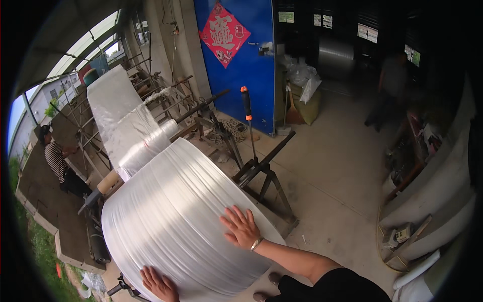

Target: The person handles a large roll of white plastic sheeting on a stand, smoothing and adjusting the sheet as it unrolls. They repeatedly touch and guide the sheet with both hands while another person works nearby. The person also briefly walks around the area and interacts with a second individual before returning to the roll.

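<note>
A large roll of shiny, whitish plastic film [166, 211] lies on its side in front of me, mounted on a dark metal stand [269, 176]. My right hand [241, 229], a bracelet at its wrist, rests flat on the roll's right part with fingers spread. At the roll's near left side, my left hand [159, 284] lies on the film, its fingers stretched out. Beyond it, a smaller film roll [148, 148] sits beside the large one, and a wide film sheet [115, 98] stretches away from there. A screwdriver [247, 108] with a black and orange handle stands upright at the stand.
A person in a striped shirt [58, 156] stands at the far left beside a low wall [37, 201]. Another person [390, 85] is in the dim area at right. A blue door [241, 70] stands behind the stand. Large pale rolls [427, 201] line the right side.
</note>
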Demonstrator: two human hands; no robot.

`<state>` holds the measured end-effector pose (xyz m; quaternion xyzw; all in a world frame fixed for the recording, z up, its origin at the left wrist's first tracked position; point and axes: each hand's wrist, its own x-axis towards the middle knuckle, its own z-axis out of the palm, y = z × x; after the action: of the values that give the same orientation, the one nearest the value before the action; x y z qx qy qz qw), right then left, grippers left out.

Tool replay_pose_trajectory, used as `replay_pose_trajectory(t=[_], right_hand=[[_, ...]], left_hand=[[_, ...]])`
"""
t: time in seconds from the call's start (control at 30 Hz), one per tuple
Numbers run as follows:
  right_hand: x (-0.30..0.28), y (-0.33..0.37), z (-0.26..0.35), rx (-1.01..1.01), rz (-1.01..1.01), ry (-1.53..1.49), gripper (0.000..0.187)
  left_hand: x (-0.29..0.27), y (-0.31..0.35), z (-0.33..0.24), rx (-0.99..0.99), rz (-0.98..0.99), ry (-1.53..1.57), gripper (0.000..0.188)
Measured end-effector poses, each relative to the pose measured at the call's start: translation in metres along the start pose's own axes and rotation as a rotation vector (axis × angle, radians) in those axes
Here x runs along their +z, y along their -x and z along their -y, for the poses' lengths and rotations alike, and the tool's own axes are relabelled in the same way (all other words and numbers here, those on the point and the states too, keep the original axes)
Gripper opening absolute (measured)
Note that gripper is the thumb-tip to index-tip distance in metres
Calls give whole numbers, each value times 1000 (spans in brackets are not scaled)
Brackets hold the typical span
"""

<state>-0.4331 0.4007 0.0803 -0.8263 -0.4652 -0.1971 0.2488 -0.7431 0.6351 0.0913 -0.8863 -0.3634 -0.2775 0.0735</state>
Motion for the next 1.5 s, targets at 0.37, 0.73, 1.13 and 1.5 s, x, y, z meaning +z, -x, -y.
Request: replay_pose_trajectory(t=[0.37,0.73,1.13,1.5], right_hand=[[-8,368,-68,1004,936,-3,41],[-71,-100,-54,98,-312,-290,40],[6,58,-65,672,-184,-384,43],[12,258,-133,1130,194,-98,39]], left_hand=[[21,343,54,-65,1417,192,57],[-37,-63,138,-416,-129,551,32],[22,94,53,-849,-191,490,50],[31,295,114,-894,466,362,46]])
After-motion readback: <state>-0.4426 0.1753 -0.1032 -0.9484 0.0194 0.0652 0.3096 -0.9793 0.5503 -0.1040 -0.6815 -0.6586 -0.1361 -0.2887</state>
